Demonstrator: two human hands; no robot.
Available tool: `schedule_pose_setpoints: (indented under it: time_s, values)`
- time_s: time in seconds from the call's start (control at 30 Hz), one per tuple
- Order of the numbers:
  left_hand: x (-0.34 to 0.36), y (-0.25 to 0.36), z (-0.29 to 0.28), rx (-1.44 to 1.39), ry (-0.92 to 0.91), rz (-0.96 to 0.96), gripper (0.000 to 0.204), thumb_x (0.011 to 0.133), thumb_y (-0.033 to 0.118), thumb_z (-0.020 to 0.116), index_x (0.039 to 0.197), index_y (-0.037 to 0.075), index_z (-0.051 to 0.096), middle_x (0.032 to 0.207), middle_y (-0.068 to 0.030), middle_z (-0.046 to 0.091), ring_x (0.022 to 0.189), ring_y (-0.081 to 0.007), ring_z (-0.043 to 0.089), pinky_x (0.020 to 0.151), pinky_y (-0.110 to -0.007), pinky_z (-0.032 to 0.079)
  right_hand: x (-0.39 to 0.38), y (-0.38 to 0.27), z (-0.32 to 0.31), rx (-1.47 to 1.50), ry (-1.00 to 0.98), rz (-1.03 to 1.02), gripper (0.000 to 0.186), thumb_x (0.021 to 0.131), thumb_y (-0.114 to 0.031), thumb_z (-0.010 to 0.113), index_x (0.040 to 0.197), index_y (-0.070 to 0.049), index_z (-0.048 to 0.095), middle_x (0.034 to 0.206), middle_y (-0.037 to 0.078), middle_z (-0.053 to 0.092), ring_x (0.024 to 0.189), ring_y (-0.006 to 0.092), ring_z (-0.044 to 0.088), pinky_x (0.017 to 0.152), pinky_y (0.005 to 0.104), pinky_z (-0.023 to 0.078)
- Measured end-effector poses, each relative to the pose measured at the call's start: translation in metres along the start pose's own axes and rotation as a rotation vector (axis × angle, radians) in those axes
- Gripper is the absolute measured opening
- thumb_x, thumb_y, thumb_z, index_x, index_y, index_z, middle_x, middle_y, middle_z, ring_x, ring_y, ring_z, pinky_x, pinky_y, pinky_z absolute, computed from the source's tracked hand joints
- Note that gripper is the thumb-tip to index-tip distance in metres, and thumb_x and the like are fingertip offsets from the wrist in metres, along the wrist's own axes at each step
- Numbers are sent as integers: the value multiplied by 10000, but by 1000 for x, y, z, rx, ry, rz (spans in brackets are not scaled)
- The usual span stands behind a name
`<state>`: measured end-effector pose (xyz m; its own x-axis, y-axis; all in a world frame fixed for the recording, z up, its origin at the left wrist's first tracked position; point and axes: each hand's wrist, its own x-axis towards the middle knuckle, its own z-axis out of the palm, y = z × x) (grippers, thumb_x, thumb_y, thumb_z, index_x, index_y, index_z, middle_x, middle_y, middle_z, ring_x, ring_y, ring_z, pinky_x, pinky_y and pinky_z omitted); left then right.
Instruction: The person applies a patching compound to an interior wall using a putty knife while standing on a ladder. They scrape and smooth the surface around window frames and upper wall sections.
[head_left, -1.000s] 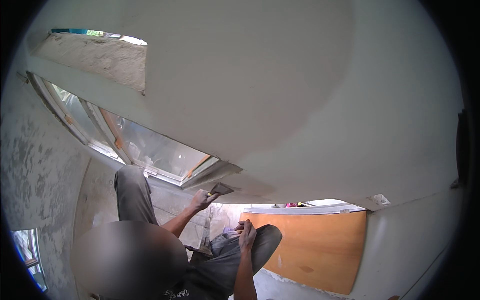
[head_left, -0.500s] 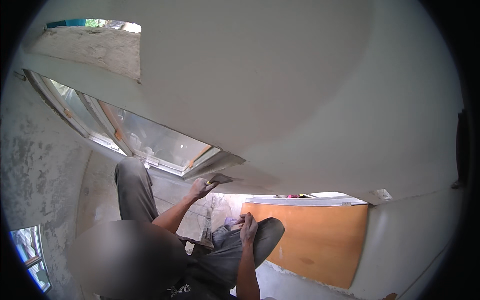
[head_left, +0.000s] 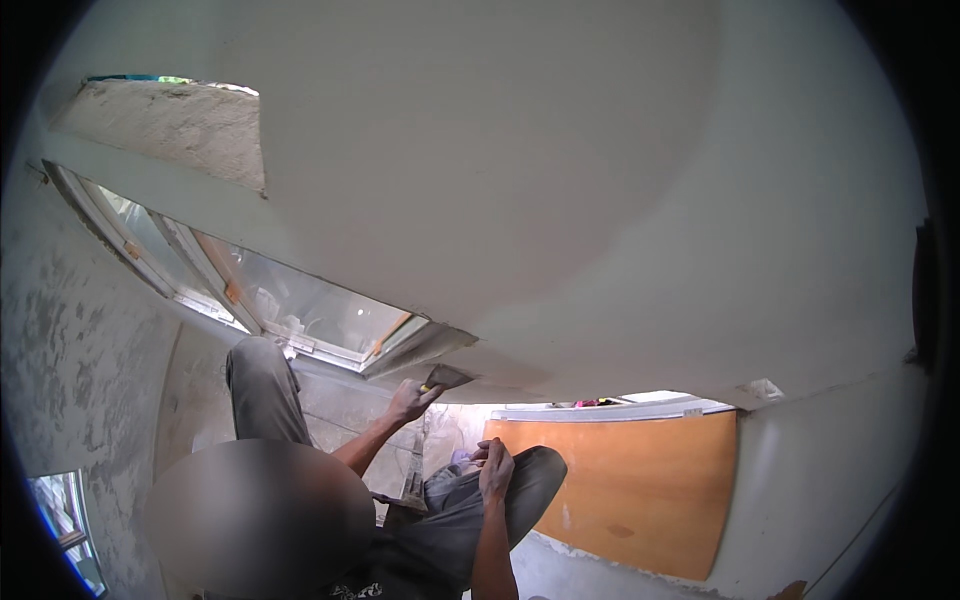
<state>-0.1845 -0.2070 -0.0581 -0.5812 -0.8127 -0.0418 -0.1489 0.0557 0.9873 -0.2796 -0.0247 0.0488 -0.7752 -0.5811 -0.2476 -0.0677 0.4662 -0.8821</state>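
My left hand (head_left: 407, 402) is closed round the yellow handle of a putty knife. The putty knife's wide, dull grey blade (head_left: 450, 376) lies at the pale wall (head_left: 560, 300), just below the window's lower right corner; a darker, damp-looking band runs along the wall there. Over my bent right knee (head_left: 540, 478), my right hand (head_left: 493, 470) is raised with its fingers drawn together. Whatever may be between those fingers is too small to make out. A blurred round patch hides my upper left arm.
A framed window (head_left: 300, 300) slants along the left, under a rough wall opening (head_left: 170, 125). An orange-brown panel (head_left: 630, 490) stands to the right of my right knee. My left knee (head_left: 265, 385) is close to the window. The left wall (head_left: 75, 370) is patchy grey.
The putty knife has shifted a little to the right along the wall, away from the window corner. My right hand stays over the knee. The whole view has tilted slightly.
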Motion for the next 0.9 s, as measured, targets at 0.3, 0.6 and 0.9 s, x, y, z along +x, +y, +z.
schedule_pose_setpoints:
  time_s: [0.3, 0.6, 0.9]
  values:
    - [-5, -12, -7, 77, -44, -100, 566, 801, 500, 542, 610, -34, 552, 458, -181, 439, 393, -272, 405, 435, -409, 340, 4, 7, -3, -8, 8, -51, 391, 939, -292, 391, 793, 21, 574, 578, 57, 558, 519, 99, 518, 495, 224, 404]
    - [-11, -48, -4, 91, -19, -209, 604, 803, 524, 524, 583, -38, 543, 480, -216, 462, 401, -285, 466, 422, -405, 324, 5, 4, -3, -20, 5, -70, 401, 941, -288, 387, 784, 30, 574, 578, 66, 564, 522, 107, 524, 501, 229, 402]
    - [-8, -51, -17, 169, -40, -166, 563, 801, 499, 535, 618, -32, 569, 506, -227, 472, 410, -329, 445, 440, -423, 348, 4, 14, -3, -18, -14, -46, 373, 938, -273, 399, 784, 19, 573, 583, 48, 561, 523, 100, 526, 483, 219, 404]
